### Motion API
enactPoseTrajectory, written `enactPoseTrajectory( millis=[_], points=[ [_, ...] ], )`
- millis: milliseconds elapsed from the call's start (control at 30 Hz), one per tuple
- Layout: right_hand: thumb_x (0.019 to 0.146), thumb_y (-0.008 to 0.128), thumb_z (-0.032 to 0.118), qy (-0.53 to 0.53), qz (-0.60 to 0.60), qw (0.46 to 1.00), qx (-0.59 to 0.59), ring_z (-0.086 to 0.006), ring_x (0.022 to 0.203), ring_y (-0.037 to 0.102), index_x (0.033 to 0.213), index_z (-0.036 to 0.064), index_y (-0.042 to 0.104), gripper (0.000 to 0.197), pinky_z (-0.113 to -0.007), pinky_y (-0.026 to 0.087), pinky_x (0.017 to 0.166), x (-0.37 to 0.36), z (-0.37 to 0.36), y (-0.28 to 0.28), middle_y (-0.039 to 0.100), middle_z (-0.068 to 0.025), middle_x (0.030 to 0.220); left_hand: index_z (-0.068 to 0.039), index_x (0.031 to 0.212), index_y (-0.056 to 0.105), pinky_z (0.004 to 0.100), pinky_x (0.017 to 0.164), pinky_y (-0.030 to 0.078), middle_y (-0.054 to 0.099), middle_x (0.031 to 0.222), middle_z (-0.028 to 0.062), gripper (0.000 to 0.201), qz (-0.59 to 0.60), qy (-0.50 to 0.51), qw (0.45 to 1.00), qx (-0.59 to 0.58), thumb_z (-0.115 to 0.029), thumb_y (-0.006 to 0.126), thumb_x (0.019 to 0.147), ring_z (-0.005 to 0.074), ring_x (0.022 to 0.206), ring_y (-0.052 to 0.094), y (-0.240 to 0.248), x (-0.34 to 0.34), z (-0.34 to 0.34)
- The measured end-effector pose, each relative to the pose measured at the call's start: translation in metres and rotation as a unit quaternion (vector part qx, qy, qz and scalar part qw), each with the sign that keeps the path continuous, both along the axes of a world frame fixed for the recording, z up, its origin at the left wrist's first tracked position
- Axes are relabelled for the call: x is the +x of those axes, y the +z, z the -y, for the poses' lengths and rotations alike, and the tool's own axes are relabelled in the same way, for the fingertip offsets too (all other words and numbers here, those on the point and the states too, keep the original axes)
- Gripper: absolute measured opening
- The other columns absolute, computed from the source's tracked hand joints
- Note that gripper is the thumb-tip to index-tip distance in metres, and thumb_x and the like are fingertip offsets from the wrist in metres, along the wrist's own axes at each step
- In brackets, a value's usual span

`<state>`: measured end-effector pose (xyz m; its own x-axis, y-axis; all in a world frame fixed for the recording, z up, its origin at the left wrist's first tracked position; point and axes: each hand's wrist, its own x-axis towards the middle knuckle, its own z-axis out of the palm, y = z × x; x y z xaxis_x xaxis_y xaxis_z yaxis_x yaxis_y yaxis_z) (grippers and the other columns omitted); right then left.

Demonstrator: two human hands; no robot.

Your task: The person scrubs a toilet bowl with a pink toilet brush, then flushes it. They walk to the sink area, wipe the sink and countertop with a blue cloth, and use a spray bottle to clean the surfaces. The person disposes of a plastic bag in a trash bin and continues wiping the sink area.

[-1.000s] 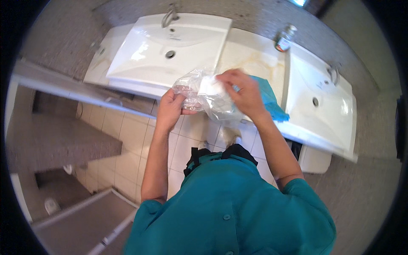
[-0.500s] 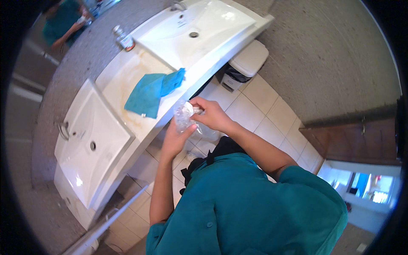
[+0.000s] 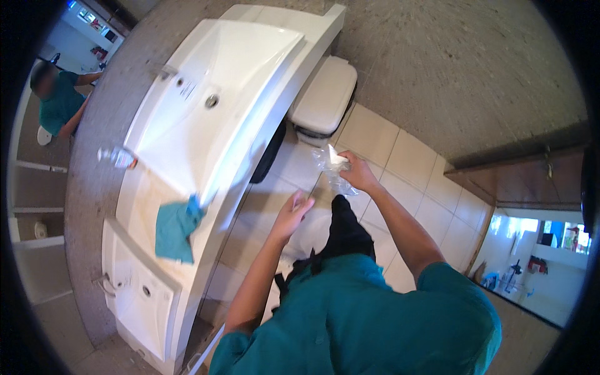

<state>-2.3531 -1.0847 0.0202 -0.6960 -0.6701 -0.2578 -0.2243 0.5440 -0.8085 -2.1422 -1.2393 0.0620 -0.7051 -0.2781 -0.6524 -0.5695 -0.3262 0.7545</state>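
Observation:
My right hand (image 3: 358, 172) is closed on a crumpled clear plastic bag (image 3: 340, 184), with a white piece (image 3: 336, 157) sticking up at its top. Whether that piece is tissue or part of the bag I cannot make out. Both hang over the tiled floor, just short of a white lidded bin (image 3: 323, 95). To the left, my left hand (image 3: 291, 216) is off the bag and holds nothing, its fingers loosely bent and the thumb apart. A teal cloth (image 3: 175, 232) lies on the counter between two basins, left of that hand.
A white counter (image 3: 220, 206) runs along the left with a far basin (image 3: 178, 134) and a near basin (image 3: 134, 312). A clear bottle (image 3: 116, 156) stands by the wall. Under the counter is a black object (image 3: 269, 153). A wooden door (image 3: 519, 178) is at right.
My hands have parted: the left has let go of the plastic bag, and the right has carried it rightward, closer to the bin. The view has turned and shifted toward the far basin and bin.

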Motion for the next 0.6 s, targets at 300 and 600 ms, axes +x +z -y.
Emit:
enactPoseTrajectory(
  millis=[300,600],
  points=[
    [0.07,0.068,0.019,-0.02,0.086,0.991,0.103,-0.036,0.1,0.063,0.122,0.0069,0.051,0.056,-0.04,0.05,0.086,-0.206,0.023,-0.183,0.064,-0.0215,0.106,0.002,0.137,0.039,0.031,0.076,0.049,0.065,0.108,0.0069,0.072,0.048,0.014,0.994,-0.093,-0.033,0.071,0.083,0.0183,0.093,0.062,-0.223,-0.215,0.081],
    [0.071,0.069,0.018,-0.071,0.215,0.962,0.15,-0.0328,0.103,0.062,0.12,-0.0003,0.05,0.055,-0.038,0.048,0.088,-0.168,-0.069,-0.217,0.063,-0.0215,0.109,-0.029,0.139,0.021,0.0494,0.078,0.048,0.044,0.131,0.0048,0.095,0.009,0.321,0.946,0.033,-0.032,0.085,0.069,0.0246,0.113,0.049,-0.31,-0.339,0.105]
  ],
)
